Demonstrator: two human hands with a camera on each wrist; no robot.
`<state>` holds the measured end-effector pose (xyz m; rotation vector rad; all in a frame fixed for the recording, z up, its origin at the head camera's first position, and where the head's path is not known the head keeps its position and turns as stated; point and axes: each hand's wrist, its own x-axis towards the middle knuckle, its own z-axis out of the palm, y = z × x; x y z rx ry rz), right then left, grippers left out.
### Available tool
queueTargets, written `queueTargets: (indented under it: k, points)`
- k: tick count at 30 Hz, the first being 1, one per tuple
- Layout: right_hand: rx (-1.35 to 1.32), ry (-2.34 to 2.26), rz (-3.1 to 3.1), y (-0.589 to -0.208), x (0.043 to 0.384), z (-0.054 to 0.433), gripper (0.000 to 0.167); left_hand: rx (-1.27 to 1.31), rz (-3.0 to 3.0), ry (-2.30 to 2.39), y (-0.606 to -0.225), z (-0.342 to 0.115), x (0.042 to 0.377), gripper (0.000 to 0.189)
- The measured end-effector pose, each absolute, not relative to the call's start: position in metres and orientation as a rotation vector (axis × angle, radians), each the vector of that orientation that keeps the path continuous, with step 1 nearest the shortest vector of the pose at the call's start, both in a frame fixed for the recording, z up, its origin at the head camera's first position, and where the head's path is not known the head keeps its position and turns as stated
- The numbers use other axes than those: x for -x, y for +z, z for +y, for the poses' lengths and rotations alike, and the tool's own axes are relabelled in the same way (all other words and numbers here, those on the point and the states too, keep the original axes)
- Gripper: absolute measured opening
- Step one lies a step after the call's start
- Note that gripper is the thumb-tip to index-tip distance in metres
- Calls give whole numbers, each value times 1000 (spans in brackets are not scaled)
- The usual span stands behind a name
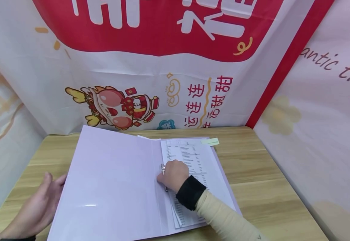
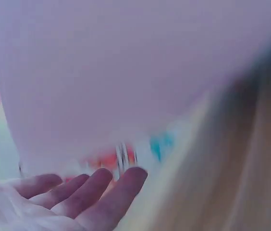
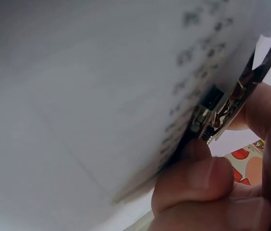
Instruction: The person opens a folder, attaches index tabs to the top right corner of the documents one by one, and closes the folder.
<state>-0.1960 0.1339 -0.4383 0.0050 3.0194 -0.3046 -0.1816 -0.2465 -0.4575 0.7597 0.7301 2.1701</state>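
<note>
A lilac clip folder (image 1: 111, 180) lies open on the table, its left cover tilted up off the wood. Printed sheets (image 1: 193, 157) rest on its right side. Along the inner edge of these sheets is a metal clip (image 3: 217, 113). My right hand (image 1: 175, 175) grips that clip, with curled fingers on one side and the thumb on the other. Beside the left edge of the cover is my left hand (image 1: 46, 204), its fingers extended and partly hidden behind it. The left wrist view shows those fingers (image 2: 94, 192) loosely bent under the cover; contact cannot be made out.
A pale green tab (image 1: 210, 142) sticks out at the top right of the sheets. The wooden table (image 1: 265, 201) extends to both sides of the folder. A printed cloth (image 1: 138, 67) hangs behind, and more cloth covers the sides.
</note>
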Motion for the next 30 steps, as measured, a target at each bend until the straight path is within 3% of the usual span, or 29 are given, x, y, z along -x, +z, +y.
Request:
queueTargets:
  k: [4,13,21,30]
  points:
    - [-12,-327,3023,-442,198,133,40,-837,365,2122,-427,-219,172,94]
    - [22,-408,3059,-472,204,127,39,-921,431,2166,-391,-174,171,84]
    - [54,-497,3065,-499,206,128,44,-955,1149,2098,-376,-131,175,70]
    - [-2,-969,2781,-495,203,164,49,-959,1664,1951,-369,-91,176,63]
